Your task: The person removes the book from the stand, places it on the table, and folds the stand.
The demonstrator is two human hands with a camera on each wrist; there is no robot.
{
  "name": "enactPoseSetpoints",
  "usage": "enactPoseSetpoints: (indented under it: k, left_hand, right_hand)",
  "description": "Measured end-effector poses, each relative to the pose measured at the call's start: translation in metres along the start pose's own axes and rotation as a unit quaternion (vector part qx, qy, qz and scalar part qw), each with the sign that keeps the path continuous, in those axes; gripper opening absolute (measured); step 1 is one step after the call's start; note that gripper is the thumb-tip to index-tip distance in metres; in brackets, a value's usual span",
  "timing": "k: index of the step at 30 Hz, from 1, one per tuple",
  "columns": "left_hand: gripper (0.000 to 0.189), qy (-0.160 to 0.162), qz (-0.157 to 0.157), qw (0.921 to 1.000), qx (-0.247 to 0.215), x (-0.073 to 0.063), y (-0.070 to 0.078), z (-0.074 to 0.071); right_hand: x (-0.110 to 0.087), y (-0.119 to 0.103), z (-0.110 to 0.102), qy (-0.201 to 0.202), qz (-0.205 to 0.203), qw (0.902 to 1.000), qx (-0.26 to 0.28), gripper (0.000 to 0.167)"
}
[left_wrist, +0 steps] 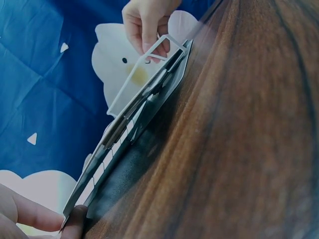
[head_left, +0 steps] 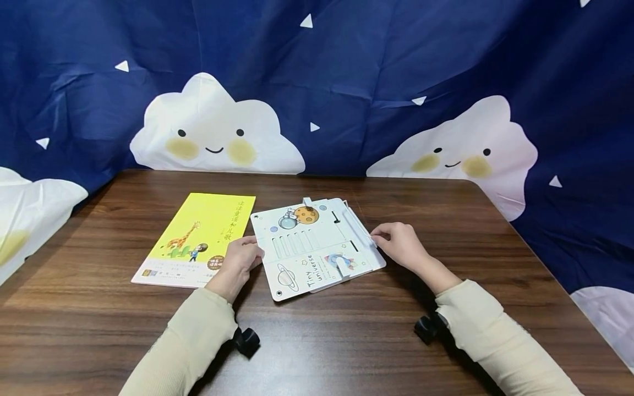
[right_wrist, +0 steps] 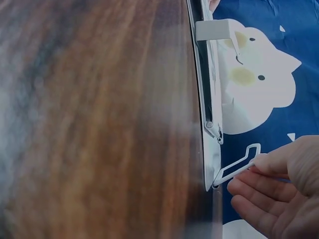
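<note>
A white folding book stand [head_left: 297,242] printed with planets, an astronaut and the words "Tiny universe" lies folded and turned askew on the table. My left hand [head_left: 239,259] pinches its left edge between thumb and fingers. At the opposite edge my right hand [head_left: 402,243] pinches a white wire bracket [right_wrist: 236,173], which stands tilted away from the panel in the right wrist view. A white clip [right_wrist: 212,30] juts from the stand's side. Seen edge-on in the left wrist view, the panels [left_wrist: 132,107] have a narrow gap between them.
A yellow book [head_left: 193,236] with a giraffe and a child on its cover lies flat, left of the stand, partly behind my left hand. The brown wooden table [head_left: 337,341] ends at a blue cloth backdrop [head_left: 337,60] with white clouds.
</note>
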State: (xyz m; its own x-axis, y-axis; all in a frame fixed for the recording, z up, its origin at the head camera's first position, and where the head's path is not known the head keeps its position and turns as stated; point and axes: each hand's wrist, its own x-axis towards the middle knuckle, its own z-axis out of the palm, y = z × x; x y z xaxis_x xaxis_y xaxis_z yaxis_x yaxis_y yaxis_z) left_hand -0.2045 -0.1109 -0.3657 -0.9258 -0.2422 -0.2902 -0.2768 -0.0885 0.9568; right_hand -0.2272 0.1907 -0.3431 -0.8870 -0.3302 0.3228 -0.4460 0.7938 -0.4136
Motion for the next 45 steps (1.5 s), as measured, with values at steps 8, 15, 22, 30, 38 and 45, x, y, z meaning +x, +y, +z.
enactPoseSetpoints:
  k: [8,15,22,30,38,45]
  left_hand:
    - [0.049,-0.008,0.006,0.9999,0.008,0.0,0.001,0.003]
    - [0.049,-0.018,0.013,0.9994,0.026,0.005,0.002,0.004]
    - [0.044,-0.035,0.001,0.9988,0.034,0.012,0.004,0.003]
    - [0.046,-0.058,-0.007,0.9977,0.036,0.02,0.009,0.001]
    - [0.046,-0.085,-0.015,0.9956,0.036,0.029,0.013,0.0]
    - [0.047,-0.098,-0.023,0.9943,0.037,0.038,0.017,0.001]
  right_hand:
    - [-0.003,0.003,0.0,0.01,-0.003,0.9999,-0.002,0.005]
    - [-0.005,0.002,-0.002,0.01,-0.011,0.9998,-0.013,0.004]
    - [-0.006,0.0,-0.003,-0.006,-0.009,0.9997,-0.023,0.004]
    - [-0.007,-0.001,-0.003,-0.007,-0.018,0.9996,-0.021,0.004]
    - [-0.009,-0.006,-0.004,-0.014,-0.017,0.9993,-0.031,0.004]
    - [-0.01,-0.008,-0.005,-0.021,-0.026,0.9986,-0.039,0.004]
